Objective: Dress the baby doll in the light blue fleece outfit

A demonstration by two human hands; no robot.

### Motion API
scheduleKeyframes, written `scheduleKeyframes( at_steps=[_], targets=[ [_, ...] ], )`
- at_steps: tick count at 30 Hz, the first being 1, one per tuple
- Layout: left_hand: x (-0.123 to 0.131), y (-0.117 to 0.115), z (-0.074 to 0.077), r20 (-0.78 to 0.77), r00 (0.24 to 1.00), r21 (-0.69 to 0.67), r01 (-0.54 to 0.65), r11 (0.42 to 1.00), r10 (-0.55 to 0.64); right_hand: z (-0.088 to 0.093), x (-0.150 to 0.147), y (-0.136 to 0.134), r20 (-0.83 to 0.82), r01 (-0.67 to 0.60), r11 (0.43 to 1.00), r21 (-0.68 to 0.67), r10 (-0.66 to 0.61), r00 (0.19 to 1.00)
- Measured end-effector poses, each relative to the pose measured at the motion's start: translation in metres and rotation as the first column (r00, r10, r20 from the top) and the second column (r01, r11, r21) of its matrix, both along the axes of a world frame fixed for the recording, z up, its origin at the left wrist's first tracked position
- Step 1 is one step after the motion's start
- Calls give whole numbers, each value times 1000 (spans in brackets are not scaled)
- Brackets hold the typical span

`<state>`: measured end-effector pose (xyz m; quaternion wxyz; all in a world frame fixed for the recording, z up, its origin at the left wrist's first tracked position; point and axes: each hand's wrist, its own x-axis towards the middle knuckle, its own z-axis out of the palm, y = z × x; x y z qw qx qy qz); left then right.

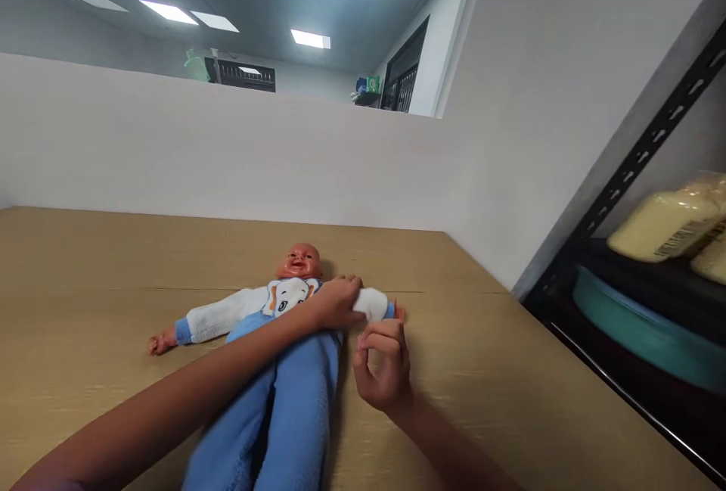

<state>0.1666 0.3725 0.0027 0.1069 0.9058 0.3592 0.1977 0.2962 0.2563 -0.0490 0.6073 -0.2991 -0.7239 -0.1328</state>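
Observation:
A baby doll [300, 260] lies face up on a wooden table [470, 370], dressed in a white and blue outfit [303, 400] with an animal face on the chest. Both doll arms are spread out sideways. My left hand [339, 300] reaches across the doll's body, its fingers closed on the white sleeve [371, 303] near the shoulder on the right side. Just below that sleeve is my right hand [386, 362], fingers curled toward the thumb with a gap between them; nothing shows in it.
A white partition [227, 150] rises behind the table. At the right stands a black metal rack [629, 166] holding yellowish packages [669, 222] and a teal basin [640, 332]. Shelved items and ceiling lights show beyond the partition.

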Motion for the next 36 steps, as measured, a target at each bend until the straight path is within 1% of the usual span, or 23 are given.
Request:
scheduleKeyframes(
  at_steps=[2, 4, 5, 6, 7, 9, 11, 13, 15, 16, 17, 19, 21, 23, 25, 27, 30, 33, 36],
  targets=[
    [-5, 2, 12, 86, 995, -12, -42, 999, 42, -1, -2, 1, -59, -21, 999, -48, 18, 998],
    [-10, 2, 27, 208, 977, -57, -40, 998, 51, -2, -4, 2, -117, -39, 995, -95, 28, 993],
    [-13, 2, 35, 303, 952, -106, -21, 994, 52, -3, -5, 4, -143, -46, 992, -119, 29, 989],
    [-16, 1, 42, 415, 907, -173, 5, 985, 69, -4, -6, 5, -166, -53, 988, -146, 29, 986],
    [-18, -1, 49, 525, 845, -241, 29, 970, 105, -4, -7, 6, -187, -61, 983, -174, 27, 982],
    [-24, -6, 59, 700, 682, -353, 73, 933, 211, -6, -7, 9, -223, -82, 966, -247, 25, 974],
    [-31, -12, 65, 798, 527, -415, 127, 901, 294, -7, -8, 12, -250, -118, 934, -339, 31, 968],
    [-39, -17, 68, 853, 371, -474, 255, 843, 367, -7, -9, 12, -271, -173, 883, -436, 55, 961],
    [-49, -20, 68, 862, 246, -507, 409, 759, 443, -7, -11, 11, -287, -239, 821, -518, 96, 953],
    [-54, -20, 68, 858, 198, -507, 471, 722, 474, -7, -13, 9, -295, -270, 791, -549, 118, 948],
    [-59, -19, 67, 854, 156, -498, 518, 696, 496, -7, -15, 8, -301, -297, 763, -574, 142, 943],
    [-70, -13, 64, 856, 75, -456, 577, 677, 512, -6, -19, 5, -299, -334, 725, -603, 183, 937],
    [-80, -4, 58, 863, -12, -392, 614, 685, 505, -5, -23, 2, -275, -345, 706, -619, 217, 937],
    [-89, 7, 51, 870, -95, -325, 627, 708, 483, -3, -27, -1, -239, -339, 694, -636, 241, 941],
    [-96, 18, 43, 871, -146, -288, 622, 728, 469, -1, -32, -5, -223, -335, 677, -655, 251, 942],
    [-101, 27, 36, 862, -180, -276, 617, 737, 474, 2, -40, -8, -236, -345, 654, -673, 252, 938],
    [-107, 36, 29, 848, -211, -272, 615, 740, 487, 8, -56, -11, -258, -359, 630, -688, 251, 933],
    [-111, 42, 24, 844, -240, -258, 603, 755, 480, 12, -73, -9, -276, -351, 619, -703, 217, 936],
    [-115, 47, 22, 823, -288, -256, 582, 772, 490, 13, -82, -4, -262, -318, 577, -752, 181, 948]
  ],
)
